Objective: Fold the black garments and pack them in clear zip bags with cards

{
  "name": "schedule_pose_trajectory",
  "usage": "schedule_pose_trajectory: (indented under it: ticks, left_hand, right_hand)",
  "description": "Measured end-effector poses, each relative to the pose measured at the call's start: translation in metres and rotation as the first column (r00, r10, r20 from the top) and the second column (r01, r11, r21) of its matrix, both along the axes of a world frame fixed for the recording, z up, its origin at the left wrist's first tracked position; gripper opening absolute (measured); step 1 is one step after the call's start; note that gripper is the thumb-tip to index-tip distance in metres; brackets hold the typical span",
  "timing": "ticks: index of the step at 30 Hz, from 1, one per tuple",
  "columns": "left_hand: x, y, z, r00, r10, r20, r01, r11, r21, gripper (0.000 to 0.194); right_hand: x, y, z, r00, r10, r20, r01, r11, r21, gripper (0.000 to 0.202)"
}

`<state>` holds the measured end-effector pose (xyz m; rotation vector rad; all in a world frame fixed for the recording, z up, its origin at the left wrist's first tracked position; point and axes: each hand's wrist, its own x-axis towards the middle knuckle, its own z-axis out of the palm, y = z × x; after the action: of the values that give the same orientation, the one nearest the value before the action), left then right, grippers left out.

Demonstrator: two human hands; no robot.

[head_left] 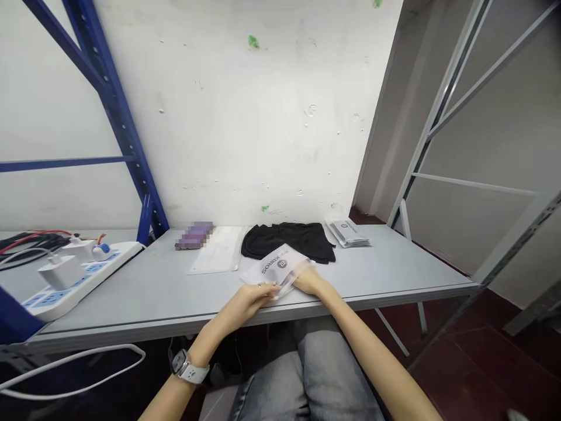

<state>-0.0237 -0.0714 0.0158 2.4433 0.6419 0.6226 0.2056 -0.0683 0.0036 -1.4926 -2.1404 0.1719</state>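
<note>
A frosted plastic bag (274, 266) with dark printed lettering and a round logo lies tilted near the table's front edge. My left hand (256, 296) pinches its near edge between thumb and fingers. On the other side, my right hand (308, 280) reaches into the bag's opening, and its fingers are hidden by the film. Whether they grip anything inside does not show. Just behind the bag lies a folded black cloth garment (291, 238), spread flat. Further right is a stack of similar printed bags (350, 234).
White plastic sheets or bags (221, 251) lie left of the garment, beside a blurred purple object (195, 235). A white power strip (83, 286) with chargers and cables occupies the far left. A blue metal post (120, 117) and a white wall (245, 117) bound the grey table (144, 286).
</note>
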Motion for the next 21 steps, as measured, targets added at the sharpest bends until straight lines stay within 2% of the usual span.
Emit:
schedule_pose_trajectory:
  ticks: [4, 6, 8, 12, 17, 19, 21]
  left_hand:
    - [-0.013, 0.01, 0.0, 0.996, 0.077, -0.039, -0.071, 0.987, 0.146, 0.034]
    - [-0.016, 0.013, 0.0, 0.992, 0.11, -0.053, -0.099, 0.979, 0.18, 0.033]
    - [-0.015, 0.012, -0.001, 0.993, 0.095, -0.071, -0.081, 0.981, 0.178, 0.031]
    - [-0.008, 0.009, -0.006, 0.997, 0.039, -0.069, -0.026, 0.984, 0.175, 0.028]
    - [-0.003, 0.009, -0.013, 0.993, 0.084, -0.079, -0.057, 0.953, 0.297, 0.032]
    - [-0.002, 0.009, -0.015, 0.99, 0.124, -0.073, -0.091, 0.93, 0.357, 0.031]
    - [-0.001, 0.008, -0.015, 0.991, 0.128, -0.041, -0.099, 0.9, 0.424, 0.028]
  right_hand:
    - [0.002, -0.032, -0.005, 0.996, -0.092, 0.007, 0.092, 0.996, -0.006, 0.052]
    - [0.005, -0.048, -0.006, 0.995, -0.091, 0.037, 0.091, 0.996, -0.006, 0.054]
    - [0.009, -0.055, -0.006, 0.998, -0.048, 0.05, 0.048, 0.999, -0.009, 0.052]
    - [0.01, -0.042, -0.004, 0.999, 0.047, -0.002, -0.047, 0.998, -0.03, 0.05]
    - [-0.001, -0.007, -0.004, 1.0, -0.001, -0.025, 0.001, 1.0, 0.018, 0.05]
    - [-0.004, -0.001, -0.005, 1.0, 0.004, -0.024, -0.003, 0.999, 0.039, 0.049]
    - [-0.004, -0.002, -0.008, 1.0, -0.003, 0.01, 0.002, 0.993, 0.116, 0.047]
